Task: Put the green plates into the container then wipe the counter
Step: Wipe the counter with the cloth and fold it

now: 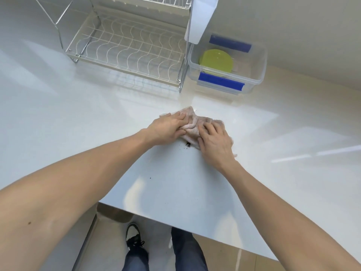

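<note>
Fingers [180,116] of the left hand [166,129] spread flat, pressing down on the pale pink cloth [192,122] at centre frame. Fingers of the right hand [215,142] slightly curled, likewise pressing on the cloth's right part, not closed around it. Cloth bunched between and under both hands, lying on the white table [78,124]. Dark crumbs [188,144] just below the cloth's lower edge, between the two hands; one tiny speck [150,178] lower down on the table. Bare forearms reaching in from lower left and lower right. Up and to the right, a clear plastic container [257,73] with blue clips, holding green plates [216,62] stacked flat inside. Just left of the container, touching or nearly so, a wire dish rack [127,47], filling the upper middle of the frame. White holder [201,18] hanging on the rack's right side, above the container. At the bottom edge, below the table, dark jeans and a black-and-white shoe [133,237] on the floor.
</note>
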